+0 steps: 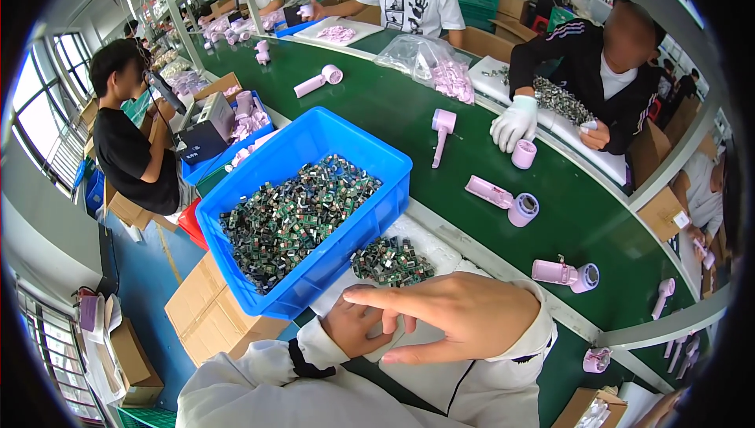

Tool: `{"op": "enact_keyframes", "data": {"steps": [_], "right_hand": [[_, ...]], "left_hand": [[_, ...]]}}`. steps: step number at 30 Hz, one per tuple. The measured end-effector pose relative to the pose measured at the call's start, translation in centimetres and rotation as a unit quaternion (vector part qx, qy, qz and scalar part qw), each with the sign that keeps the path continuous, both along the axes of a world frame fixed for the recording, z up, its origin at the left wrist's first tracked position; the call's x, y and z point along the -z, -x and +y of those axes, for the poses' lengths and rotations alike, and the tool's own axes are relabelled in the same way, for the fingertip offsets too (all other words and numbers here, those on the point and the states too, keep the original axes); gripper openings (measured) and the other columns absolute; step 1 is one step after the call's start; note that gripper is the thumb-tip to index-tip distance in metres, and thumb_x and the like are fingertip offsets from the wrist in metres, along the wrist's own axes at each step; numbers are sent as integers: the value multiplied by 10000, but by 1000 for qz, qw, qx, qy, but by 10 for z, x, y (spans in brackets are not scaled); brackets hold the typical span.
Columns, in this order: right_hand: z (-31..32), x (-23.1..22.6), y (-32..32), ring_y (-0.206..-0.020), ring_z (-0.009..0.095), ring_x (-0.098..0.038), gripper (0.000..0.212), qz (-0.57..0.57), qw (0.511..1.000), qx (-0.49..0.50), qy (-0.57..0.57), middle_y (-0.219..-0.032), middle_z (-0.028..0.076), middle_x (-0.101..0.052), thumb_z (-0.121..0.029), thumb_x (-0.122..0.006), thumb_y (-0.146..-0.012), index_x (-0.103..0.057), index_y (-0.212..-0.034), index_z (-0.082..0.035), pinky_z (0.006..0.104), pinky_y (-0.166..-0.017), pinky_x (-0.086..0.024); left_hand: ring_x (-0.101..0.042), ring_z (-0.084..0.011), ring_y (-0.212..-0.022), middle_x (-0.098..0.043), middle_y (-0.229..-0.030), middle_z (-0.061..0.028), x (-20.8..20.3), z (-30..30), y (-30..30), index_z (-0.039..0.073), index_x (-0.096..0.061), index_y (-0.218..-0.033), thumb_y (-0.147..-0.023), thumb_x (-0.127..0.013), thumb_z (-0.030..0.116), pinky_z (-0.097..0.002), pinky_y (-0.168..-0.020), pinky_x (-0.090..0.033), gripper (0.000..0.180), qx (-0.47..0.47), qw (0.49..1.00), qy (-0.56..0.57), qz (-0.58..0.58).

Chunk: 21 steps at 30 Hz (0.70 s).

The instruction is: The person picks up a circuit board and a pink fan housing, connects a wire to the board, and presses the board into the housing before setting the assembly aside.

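Observation:
My left hand (355, 329) rests low over the white work surface, a black band round its sleeve cuff. Its fingers lie loosely extended, partly covered by my right hand, and nothing shows in them. Crossing above it, my right hand (468, 314) is open, index finger stretched to the left and thumb apart, holding nothing visible. Just beyond both hands lies a small pile of green circuit boards (392, 261) on a white foam sheet (429, 241). To the left stands a blue plastic bin (318, 285), tilted in view, holding many more small circuit boards (295, 219).
A green conveyor belt (377, 133) runs past, carrying pink handheld fan housings (523, 209). A cardboard box (224, 310) sits below the bin. Across the belt, a person's white-gloved hand (515, 123) is beside a pink part. Another person (134, 129) works at left.

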State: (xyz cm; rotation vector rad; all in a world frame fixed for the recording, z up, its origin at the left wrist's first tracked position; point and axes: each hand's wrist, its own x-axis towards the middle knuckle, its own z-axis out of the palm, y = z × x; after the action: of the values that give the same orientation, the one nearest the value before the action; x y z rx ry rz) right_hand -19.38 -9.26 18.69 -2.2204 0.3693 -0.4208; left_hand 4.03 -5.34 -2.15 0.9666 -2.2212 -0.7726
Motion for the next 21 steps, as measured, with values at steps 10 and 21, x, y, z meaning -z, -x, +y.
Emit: {"op": "enact_keyframes", "data": {"steps": [10,21], "right_hand": [[5,13,-1,-832,224,-702,689,6,1000,22,-8,-985,73,-699,-332,-723,-958,-432,-1552,-141,352,-704,-571],[-51,32,87,-803,182,-695,567,-11,935,354,26,-956,89,-745,-373,-746,-949,-573,-1397,-70,315,-724,-553]], "left_hand": [[-615,-393,-1044,-615,-1168,-153,0,4,-5,76,-673,-1063,-715,-828,190,-489,-871,-515,398,33,992,-119,12],[-579,-355,-1108,-630,-1179,-123,-31,1,7,105,-695,-1148,-756,-802,140,-478,-978,-465,407,-42,981,160,-106]]}}
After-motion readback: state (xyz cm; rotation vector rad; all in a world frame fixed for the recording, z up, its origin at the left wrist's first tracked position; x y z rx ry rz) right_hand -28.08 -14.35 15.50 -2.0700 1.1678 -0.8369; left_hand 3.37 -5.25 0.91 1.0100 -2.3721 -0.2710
